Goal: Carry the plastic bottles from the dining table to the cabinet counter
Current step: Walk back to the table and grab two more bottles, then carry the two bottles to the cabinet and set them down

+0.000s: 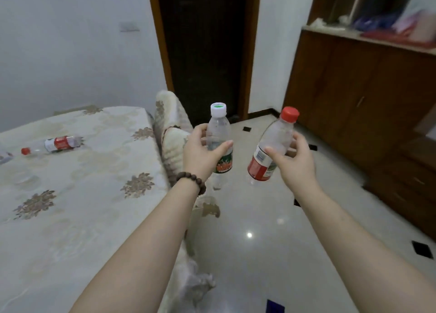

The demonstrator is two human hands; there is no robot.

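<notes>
My left hand [200,154] grips a clear plastic bottle with a white cap and green label [218,133], held upright over the floor just past the dining table's edge. My right hand [292,161] grips a second clear bottle with a red cap and red label [273,145], tilted to the right. A third bottle with a red cap and red label [54,144] lies on its side on the dining table [70,206], far left. The cabinet counter [368,38] runs along the upper right, on top of brown wooden cabinets.
A covered chair back [169,126] stands at the table's right edge. Cloths and bags [401,27] crowd the counter. A dark doorway [205,48] is straight ahead. Glossy tiled floor [259,230] lies between table and cabinets. Another clear object sits at the table's far left edge [4,157].
</notes>
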